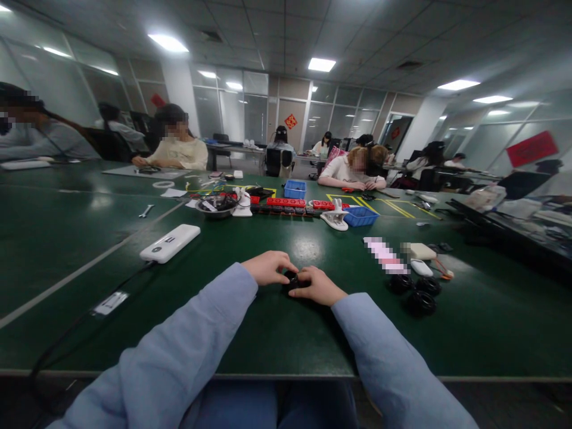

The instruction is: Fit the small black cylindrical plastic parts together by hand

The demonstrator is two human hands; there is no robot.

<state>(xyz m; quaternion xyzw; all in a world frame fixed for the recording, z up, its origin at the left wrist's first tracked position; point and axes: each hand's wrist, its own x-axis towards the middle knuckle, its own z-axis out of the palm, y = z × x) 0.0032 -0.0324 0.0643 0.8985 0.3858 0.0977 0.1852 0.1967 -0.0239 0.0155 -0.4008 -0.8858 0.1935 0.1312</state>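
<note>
Both my hands rest on the green table (277, 333) straight ahead of me. My left hand (267, 267) and my right hand (317, 286) are closed from either side around a small black round part (292, 280), which shows only between the fingers. Three similar black rings (417, 292) lie to the right of my right hand. My sleeves are light blue.
A white power bank (170, 242) with a cable lies to the left. Blue bins (360, 215), red parts (286, 202), a metal bowl (216, 207) and a white clip (334, 219) sit further back. Small white items (422, 259) lie right. People sit around the far table edges.
</note>
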